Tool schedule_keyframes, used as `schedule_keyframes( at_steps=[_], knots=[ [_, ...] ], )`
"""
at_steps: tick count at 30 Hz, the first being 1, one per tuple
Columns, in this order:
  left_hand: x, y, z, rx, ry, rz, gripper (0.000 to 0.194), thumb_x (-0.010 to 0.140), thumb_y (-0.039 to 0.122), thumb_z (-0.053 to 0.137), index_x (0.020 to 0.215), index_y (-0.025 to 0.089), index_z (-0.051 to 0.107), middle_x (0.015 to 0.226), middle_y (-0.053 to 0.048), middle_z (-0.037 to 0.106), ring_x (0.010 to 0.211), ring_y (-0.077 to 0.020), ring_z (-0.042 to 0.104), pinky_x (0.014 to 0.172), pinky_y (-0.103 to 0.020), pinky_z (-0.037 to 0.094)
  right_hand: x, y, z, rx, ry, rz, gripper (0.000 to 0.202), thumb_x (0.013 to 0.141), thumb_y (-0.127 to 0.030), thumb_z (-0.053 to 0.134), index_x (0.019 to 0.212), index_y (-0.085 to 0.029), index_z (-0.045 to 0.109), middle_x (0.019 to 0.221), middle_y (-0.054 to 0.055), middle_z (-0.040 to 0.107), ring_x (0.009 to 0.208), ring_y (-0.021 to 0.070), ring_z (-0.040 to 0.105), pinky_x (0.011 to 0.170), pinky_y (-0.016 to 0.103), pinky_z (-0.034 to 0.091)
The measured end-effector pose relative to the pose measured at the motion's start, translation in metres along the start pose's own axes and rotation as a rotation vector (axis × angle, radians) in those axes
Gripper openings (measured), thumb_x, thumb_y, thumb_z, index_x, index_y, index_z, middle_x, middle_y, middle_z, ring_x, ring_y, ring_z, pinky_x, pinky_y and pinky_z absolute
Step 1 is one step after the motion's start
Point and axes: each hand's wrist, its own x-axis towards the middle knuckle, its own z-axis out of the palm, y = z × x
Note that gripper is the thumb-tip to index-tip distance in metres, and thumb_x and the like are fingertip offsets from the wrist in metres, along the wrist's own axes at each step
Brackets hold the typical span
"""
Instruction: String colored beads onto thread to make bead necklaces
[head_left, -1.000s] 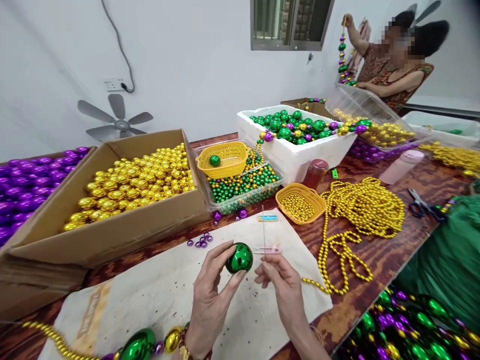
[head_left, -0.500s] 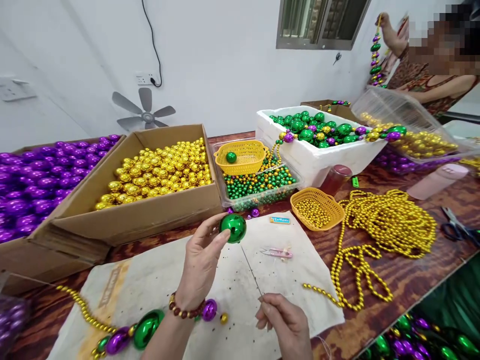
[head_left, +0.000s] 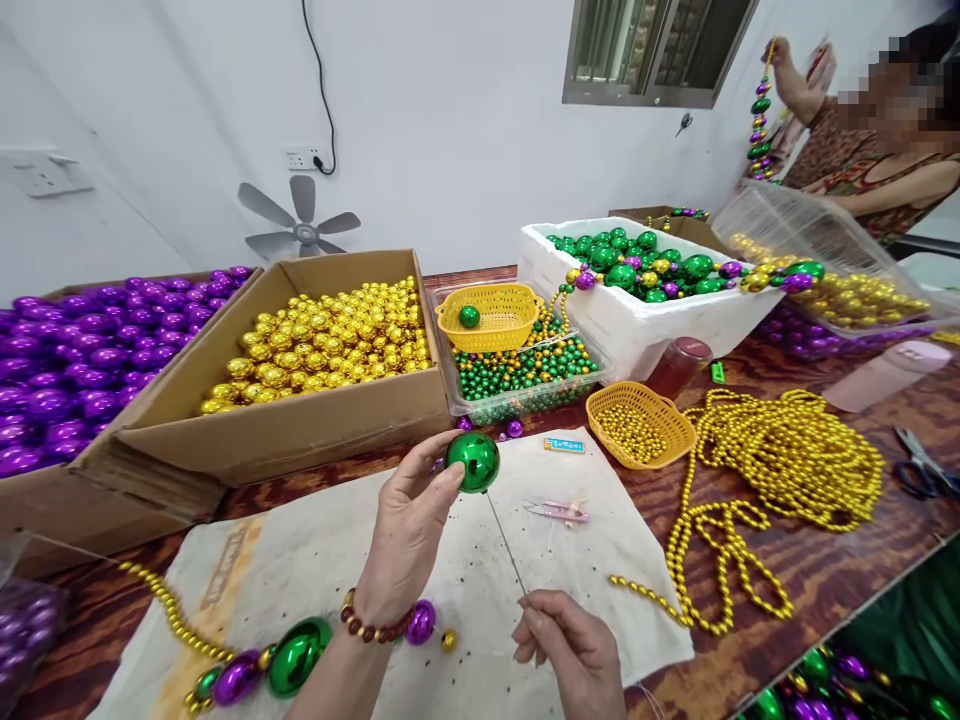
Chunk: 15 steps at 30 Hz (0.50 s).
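My left hand (head_left: 411, 520) grips a shiny green bead (head_left: 472, 462) between thumb and fingers, above the white cloth (head_left: 300, 560). Lower right, my right hand (head_left: 568, 640) pinches a long thin needle (head_left: 505, 538), its upper end at the underside of the green bead; whether the tip is inside I cannot tell. A strand with small gold beads (head_left: 169, 605), a purple bead (head_left: 238, 678) and a large green bead (head_left: 298, 657) lies at lower left, running behind my left forearm. Past my wrist a purple bead (head_left: 421, 622) and a small gold bead (head_left: 448, 640) show.
Cardboard boxes hold purple beads (head_left: 97, 350) and gold beads (head_left: 330, 340). Behind the cloth stand a yellow basket (head_left: 487, 338) and a white foam box (head_left: 637, 320). Gold bead strands (head_left: 795, 460), scissors (head_left: 926, 465) and pink thread snips (head_left: 559, 511) lie rightward. A co-worker (head_left: 862, 150) lifts a bead strand.
The view has shifted slightly, so the surroundings appear a little further right and lower. Both hands keep their holds, with the needle still at the green bead's underside.
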Motion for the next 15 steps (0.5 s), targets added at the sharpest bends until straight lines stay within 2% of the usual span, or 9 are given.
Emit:
schedule_keyframes(
  at_steps=[8,15],
  knots=[
    [-0.005,-0.002,0.003,0.044,-0.035,-0.011,0.033,0.082,0.024,0.068,0.115,0.024,0.064,0.112,-0.005,0.065,0.096,-0.0155,0.057,0.082,-0.023,0.047,0.003,0.000,0.003,0.072,-0.029,0.029,0.024,0.086,-0.038,0.063,0.083,-0.016,0.070,0.064,0.006,0.070,0.052,0.0148,0.064,0.049,0.020,0.043],
    [-0.022,-0.003,0.010,0.168,-0.073,0.008,0.038,0.076,0.024,0.073,0.114,0.025,0.067,0.115,-0.006,0.066,0.103,-0.0211,0.061,0.083,-0.024,0.051,0.015,0.003,0.018,0.254,-0.018,0.036,0.027,0.085,-0.041,0.065,0.077,-0.016,0.068,0.063,0.006,0.070,0.051,0.0140,0.064,0.047,0.019,0.040]
  ],
)
